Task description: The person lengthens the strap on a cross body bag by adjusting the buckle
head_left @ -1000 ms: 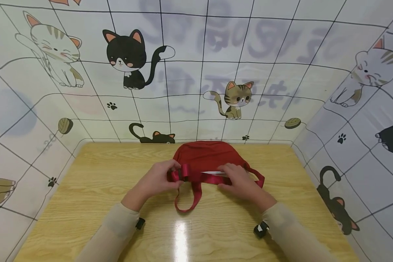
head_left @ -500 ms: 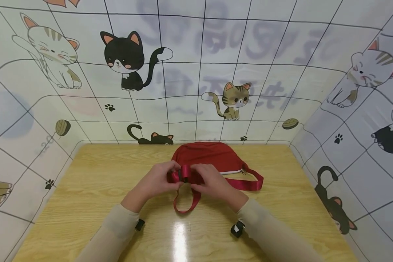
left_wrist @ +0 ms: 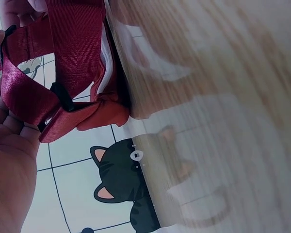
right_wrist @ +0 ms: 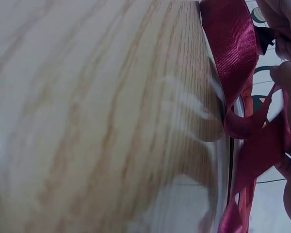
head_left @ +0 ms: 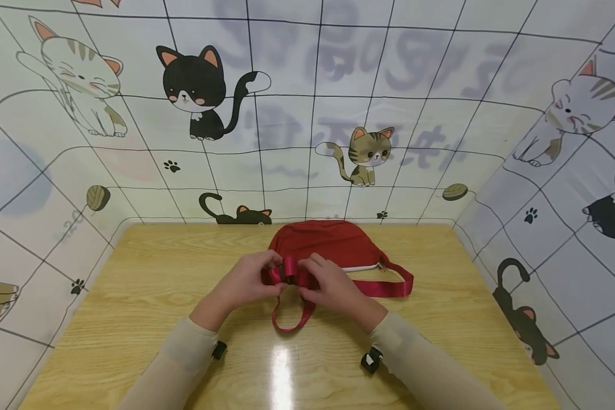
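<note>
A red waist bag (head_left: 328, 242) with a white zipper (head_left: 360, 268) lies toward the back of the table. In the head view, my left hand (head_left: 241, 282) grips its dark red strap (head_left: 290, 266) beside a black buckle. From the other side my right hand (head_left: 335, 287) pinches the same strap, close to the left fingertips. A loop of strap hangs below the hands. In the left wrist view a black strap slider (left_wrist: 62, 96) sits on the webbing. The fingers partly hide the black buckle, so its exact form cannot be made out.
The wooden table (head_left: 148, 285) surrounds the bag. A slack length of strap (head_left: 397, 289) lies to the right. Behind and at both sides stand white walls (head_left: 297, 68) with cartoon cats and grid lines. The bag's back edge is near the back wall.
My right hand has moved left from the zipper area to the strap beside my left hand, uncovering the zipper pull and right-hand strap. The left hand has stayed almost in place.
</note>
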Action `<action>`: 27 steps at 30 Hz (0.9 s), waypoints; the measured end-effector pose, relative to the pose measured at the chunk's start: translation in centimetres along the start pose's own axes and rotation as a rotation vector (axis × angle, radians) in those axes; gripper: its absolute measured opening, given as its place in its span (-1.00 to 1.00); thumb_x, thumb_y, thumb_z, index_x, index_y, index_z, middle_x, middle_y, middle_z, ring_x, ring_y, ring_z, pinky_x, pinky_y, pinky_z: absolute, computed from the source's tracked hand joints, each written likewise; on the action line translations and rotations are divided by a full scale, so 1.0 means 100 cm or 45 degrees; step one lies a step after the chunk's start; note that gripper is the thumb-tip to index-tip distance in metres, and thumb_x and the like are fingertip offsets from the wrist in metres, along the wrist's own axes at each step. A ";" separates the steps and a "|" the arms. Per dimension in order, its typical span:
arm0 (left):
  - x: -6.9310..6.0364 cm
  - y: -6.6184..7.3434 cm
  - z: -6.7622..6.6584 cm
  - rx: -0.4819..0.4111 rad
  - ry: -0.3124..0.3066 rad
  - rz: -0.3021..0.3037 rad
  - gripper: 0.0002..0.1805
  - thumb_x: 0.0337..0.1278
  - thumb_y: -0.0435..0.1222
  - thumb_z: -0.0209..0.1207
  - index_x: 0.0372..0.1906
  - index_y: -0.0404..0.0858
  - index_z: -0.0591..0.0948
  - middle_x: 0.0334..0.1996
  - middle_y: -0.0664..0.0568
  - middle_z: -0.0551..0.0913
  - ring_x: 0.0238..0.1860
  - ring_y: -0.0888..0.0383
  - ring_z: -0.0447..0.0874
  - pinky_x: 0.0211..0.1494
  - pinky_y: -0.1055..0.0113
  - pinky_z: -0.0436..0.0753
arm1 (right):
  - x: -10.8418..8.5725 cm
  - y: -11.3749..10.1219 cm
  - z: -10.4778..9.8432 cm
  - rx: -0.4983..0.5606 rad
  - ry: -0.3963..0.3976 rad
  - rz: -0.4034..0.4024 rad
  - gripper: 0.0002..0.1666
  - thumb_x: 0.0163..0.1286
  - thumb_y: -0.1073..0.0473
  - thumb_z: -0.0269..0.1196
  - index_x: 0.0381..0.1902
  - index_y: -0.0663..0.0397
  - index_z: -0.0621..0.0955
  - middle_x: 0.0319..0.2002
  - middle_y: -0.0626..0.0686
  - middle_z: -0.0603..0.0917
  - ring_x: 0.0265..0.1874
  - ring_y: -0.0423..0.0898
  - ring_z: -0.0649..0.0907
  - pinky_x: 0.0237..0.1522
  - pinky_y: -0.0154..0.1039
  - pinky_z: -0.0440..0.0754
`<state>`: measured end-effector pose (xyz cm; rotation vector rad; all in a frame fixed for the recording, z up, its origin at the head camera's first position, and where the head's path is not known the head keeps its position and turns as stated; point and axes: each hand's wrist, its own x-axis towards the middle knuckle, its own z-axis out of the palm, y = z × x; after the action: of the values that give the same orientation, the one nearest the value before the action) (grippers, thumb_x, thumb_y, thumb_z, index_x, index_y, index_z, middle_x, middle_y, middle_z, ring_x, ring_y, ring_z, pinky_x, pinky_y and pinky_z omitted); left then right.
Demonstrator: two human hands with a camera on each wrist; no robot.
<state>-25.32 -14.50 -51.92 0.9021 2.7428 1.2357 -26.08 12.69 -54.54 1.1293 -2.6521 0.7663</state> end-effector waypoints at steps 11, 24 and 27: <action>-0.002 -0.001 0.000 -0.009 0.012 0.004 -0.58 0.12 -0.29 0.59 0.03 -0.06 0.66 -0.27 0.29 0.72 -0.26 0.24 0.69 -0.17 0.27 0.73 | -0.003 0.003 -0.002 0.010 0.109 -0.063 -0.44 0.41 -0.05 0.60 0.27 -0.12 0.66 -0.04 -0.13 0.58 -0.29 -0.24 0.61 -0.26 -0.36 0.68; -0.004 -0.001 -0.002 -0.023 0.033 0.011 -0.60 0.12 -0.27 0.61 -0.02 -0.03 0.66 -0.30 0.30 0.72 -0.28 0.25 0.70 -0.21 0.28 0.73 | -0.015 0.019 -0.013 -0.012 0.069 -0.096 -0.48 0.43 -0.06 0.57 0.26 -0.12 0.68 -0.05 -0.16 0.56 -0.39 -0.27 0.52 -0.34 -0.38 0.56; -0.004 -0.001 -0.001 -0.019 0.036 0.034 -0.60 0.11 -0.28 0.61 -0.02 -0.04 0.66 -0.30 0.30 0.72 -0.29 0.26 0.69 -0.21 0.29 0.73 | -0.017 0.022 -0.015 -0.032 0.054 -0.125 -0.48 0.46 -0.08 0.54 0.26 -0.11 0.67 -0.06 -0.16 0.55 -0.44 -0.29 0.50 -0.37 -0.40 0.54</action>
<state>-25.11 -14.85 -52.00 0.9308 2.7480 1.2810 -26.52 15.84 -54.66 1.2132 -2.5432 0.7283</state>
